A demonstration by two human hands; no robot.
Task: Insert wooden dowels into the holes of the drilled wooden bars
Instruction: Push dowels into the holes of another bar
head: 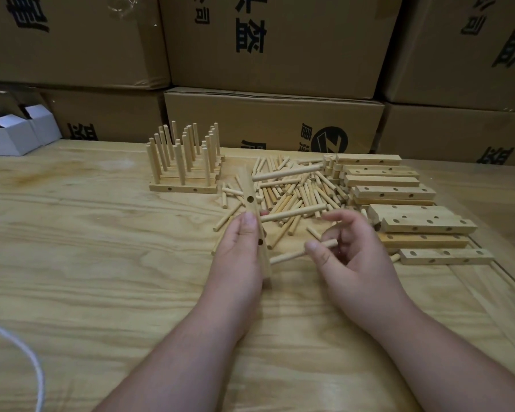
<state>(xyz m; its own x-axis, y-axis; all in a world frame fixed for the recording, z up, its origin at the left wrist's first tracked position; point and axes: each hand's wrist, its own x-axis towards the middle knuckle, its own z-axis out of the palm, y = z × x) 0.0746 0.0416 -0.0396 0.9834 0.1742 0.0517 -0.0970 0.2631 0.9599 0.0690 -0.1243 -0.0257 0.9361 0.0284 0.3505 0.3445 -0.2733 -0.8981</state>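
On the table point(101, 263), at centre: a loose heap of dowels point(295, 191). Left of the heap, finished bars with upright dowels point(185, 162), set in close rows. Right of the heap, a pile of drilled bars point(399, 203) (some overlapping). Before the heap, a held bar point(254, 221) in the left hand point(238, 254), three dowels jutting rightward from it; right hand point(354, 257) just beside. Behind everything, stacked cartons point(274, 120). Far left, small boxes point(15, 135).

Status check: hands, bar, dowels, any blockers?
Left hand grips drilled bar, three dowels seated. Right hand pinches dowel, not yet inserted. Loose dowel pile behind; nothing blocking.
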